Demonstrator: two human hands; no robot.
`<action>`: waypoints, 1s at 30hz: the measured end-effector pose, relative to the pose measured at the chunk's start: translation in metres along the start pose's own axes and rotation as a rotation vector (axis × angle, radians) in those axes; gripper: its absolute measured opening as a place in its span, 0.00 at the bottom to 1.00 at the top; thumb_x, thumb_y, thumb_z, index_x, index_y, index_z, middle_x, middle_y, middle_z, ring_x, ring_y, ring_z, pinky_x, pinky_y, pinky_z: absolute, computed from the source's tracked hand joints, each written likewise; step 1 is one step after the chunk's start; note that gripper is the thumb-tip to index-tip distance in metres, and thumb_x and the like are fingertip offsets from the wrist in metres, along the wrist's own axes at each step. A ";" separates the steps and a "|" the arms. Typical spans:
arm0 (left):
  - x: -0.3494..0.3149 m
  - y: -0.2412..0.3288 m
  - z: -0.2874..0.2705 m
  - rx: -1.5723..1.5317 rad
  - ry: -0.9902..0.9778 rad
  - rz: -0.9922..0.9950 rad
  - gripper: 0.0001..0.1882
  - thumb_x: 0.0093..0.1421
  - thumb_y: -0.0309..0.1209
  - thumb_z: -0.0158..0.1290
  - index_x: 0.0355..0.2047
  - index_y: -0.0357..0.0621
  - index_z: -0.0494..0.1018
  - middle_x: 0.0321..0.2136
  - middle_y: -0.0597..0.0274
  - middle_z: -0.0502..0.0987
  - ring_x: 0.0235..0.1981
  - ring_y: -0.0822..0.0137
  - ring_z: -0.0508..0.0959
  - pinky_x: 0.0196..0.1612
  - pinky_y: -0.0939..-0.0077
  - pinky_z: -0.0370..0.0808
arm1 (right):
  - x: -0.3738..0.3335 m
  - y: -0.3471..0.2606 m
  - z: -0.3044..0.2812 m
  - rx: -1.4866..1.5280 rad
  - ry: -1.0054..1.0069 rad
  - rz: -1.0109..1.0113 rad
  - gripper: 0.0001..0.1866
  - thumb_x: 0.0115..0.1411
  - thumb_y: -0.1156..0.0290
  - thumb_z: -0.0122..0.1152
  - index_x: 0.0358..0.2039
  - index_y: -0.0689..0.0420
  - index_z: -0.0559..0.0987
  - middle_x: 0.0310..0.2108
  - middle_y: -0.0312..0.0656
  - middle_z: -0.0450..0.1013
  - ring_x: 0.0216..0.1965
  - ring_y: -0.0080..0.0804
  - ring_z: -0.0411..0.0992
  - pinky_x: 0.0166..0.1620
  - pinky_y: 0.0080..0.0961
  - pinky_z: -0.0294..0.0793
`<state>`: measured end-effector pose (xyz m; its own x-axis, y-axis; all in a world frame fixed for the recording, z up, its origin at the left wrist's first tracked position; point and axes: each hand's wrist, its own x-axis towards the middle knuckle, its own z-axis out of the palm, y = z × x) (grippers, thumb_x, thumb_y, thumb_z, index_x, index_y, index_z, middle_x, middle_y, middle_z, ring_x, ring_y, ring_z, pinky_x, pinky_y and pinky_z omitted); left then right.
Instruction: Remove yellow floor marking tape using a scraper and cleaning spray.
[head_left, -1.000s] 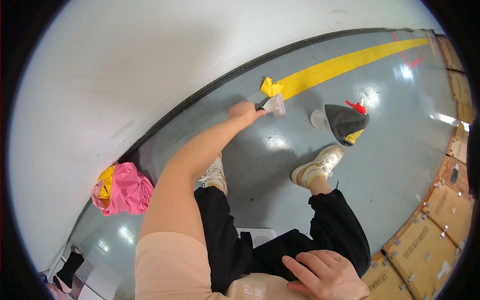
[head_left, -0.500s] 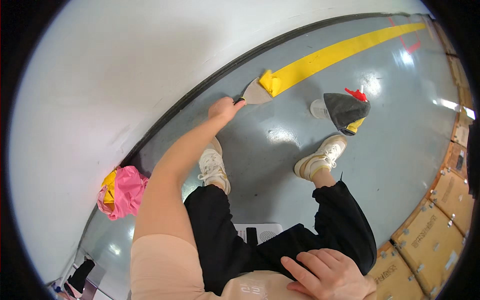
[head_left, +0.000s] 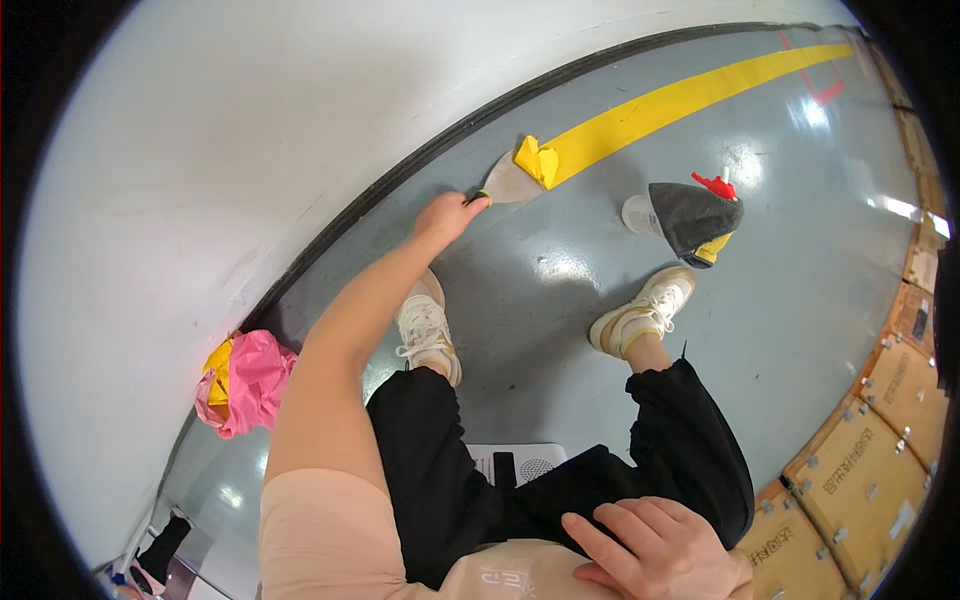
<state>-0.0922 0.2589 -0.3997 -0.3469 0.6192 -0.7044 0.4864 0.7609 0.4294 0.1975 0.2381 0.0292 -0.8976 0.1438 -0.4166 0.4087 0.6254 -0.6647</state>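
Observation:
My left hand [head_left: 445,218] is closed around the dark handle of a wide-bladed scraper [head_left: 508,182], reaching forward near the wall's base. The blade's front edge is at the near end of a yellow floor tape strip [head_left: 650,118]. A crumpled, lifted flap of tape [head_left: 537,160] lies folded over that edge. My right hand [head_left: 660,545] rests on my lap at the lower right, fingers loosely spread and holding nothing.
A dark grey cloth [head_left: 690,218] covers a clear bottle [head_left: 640,215] with a red top, right of the tape. A pink bag [head_left: 260,380] holding yellow scraps sits by the white wall [head_left: 200,200]. Wooden crates [head_left: 850,470] line the right. A white perforated stool [head_left: 540,456] is beneath me.
The scraper has shifted slightly, and the tape flap has folded further back over the blade. My right hand stays put.

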 end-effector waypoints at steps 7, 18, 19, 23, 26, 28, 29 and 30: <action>-0.010 -0.004 -0.011 0.233 0.042 0.070 0.32 0.55 0.63 0.45 0.30 0.44 0.76 0.33 0.56 0.78 0.37 0.56 0.78 0.37 0.61 0.73 | -0.003 0.000 0.000 -0.010 0.013 0.019 0.27 0.50 0.64 0.60 0.51 0.61 0.71 0.39 0.47 0.71 0.40 0.41 0.72 0.45 0.33 0.72; -0.003 0.020 -0.006 0.155 0.096 0.012 0.32 0.54 0.63 0.45 0.30 0.44 0.77 0.34 0.55 0.78 0.37 0.54 0.78 0.37 0.60 0.73 | 0.002 -0.001 0.000 0.004 0.014 -0.005 0.26 0.50 0.65 0.60 0.50 0.62 0.72 0.38 0.47 0.71 0.39 0.41 0.72 0.44 0.32 0.72; -0.006 0.019 -0.007 0.192 0.086 0.036 0.32 0.55 0.63 0.46 0.30 0.44 0.77 0.34 0.54 0.78 0.37 0.53 0.78 0.37 0.60 0.73 | 0.002 0.001 0.000 0.002 0.017 0.003 0.26 0.50 0.65 0.60 0.50 0.62 0.72 0.38 0.47 0.71 0.39 0.41 0.72 0.44 0.32 0.72; -0.015 -0.001 -0.010 0.182 0.006 -0.013 0.31 0.55 0.62 0.46 0.30 0.43 0.77 0.34 0.53 0.78 0.37 0.53 0.77 0.37 0.60 0.73 | 0.001 0.001 0.000 -0.006 0.016 0.008 0.26 0.50 0.65 0.60 0.49 0.62 0.72 0.38 0.47 0.71 0.39 0.41 0.72 0.44 0.32 0.73; -0.021 0.004 -0.011 0.105 0.077 0.028 0.31 0.55 0.62 0.47 0.30 0.43 0.77 0.34 0.53 0.78 0.38 0.54 0.78 0.37 0.60 0.73 | 0.002 -0.001 0.001 0.009 0.016 -0.014 0.26 0.50 0.65 0.60 0.49 0.62 0.72 0.37 0.47 0.71 0.39 0.41 0.72 0.44 0.32 0.73; -0.019 0.024 -0.013 0.127 0.078 0.035 0.31 0.55 0.61 0.47 0.31 0.43 0.77 0.34 0.52 0.78 0.38 0.53 0.78 0.37 0.60 0.73 | 0.002 -0.001 0.002 0.001 0.016 -0.017 0.26 0.51 0.65 0.59 0.49 0.63 0.72 0.37 0.47 0.71 0.39 0.40 0.72 0.44 0.32 0.73; -0.016 0.034 -0.014 0.151 0.081 0.042 0.31 0.55 0.61 0.48 0.31 0.42 0.77 0.35 0.52 0.78 0.38 0.53 0.78 0.38 0.60 0.73 | 0.003 -0.002 0.003 -0.007 0.018 -0.021 0.26 0.51 0.64 0.59 0.49 0.63 0.72 0.37 0.47 0.70 0.39 0.40 0.72 0.44 0.32 0.73; -0.011 0.039 -0.012 0.150 0.083 0.039 0.31 0.55 0.61 0.48 0.31 0.42 0.77 0.35 0.52 0.78 0.38 0.53 0.78 0.38 0.60 0.73 | 0.004 -0.002 0.003 -0.007 0.016 -0.025 0.26 0.51 0.64 0.59 0.49 0.63 0.72 0.37 0.47 0.70 0.39 0.40 0.72 0.44 0.32 0.73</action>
<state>-0.0787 0.2843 -0.3685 -0.3877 0.6663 -0.6371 0.6130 0.7025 0.3616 0.1938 0.2349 0.0267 -0.9100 0.1409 -0.3900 0.3855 0.6339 -0.6704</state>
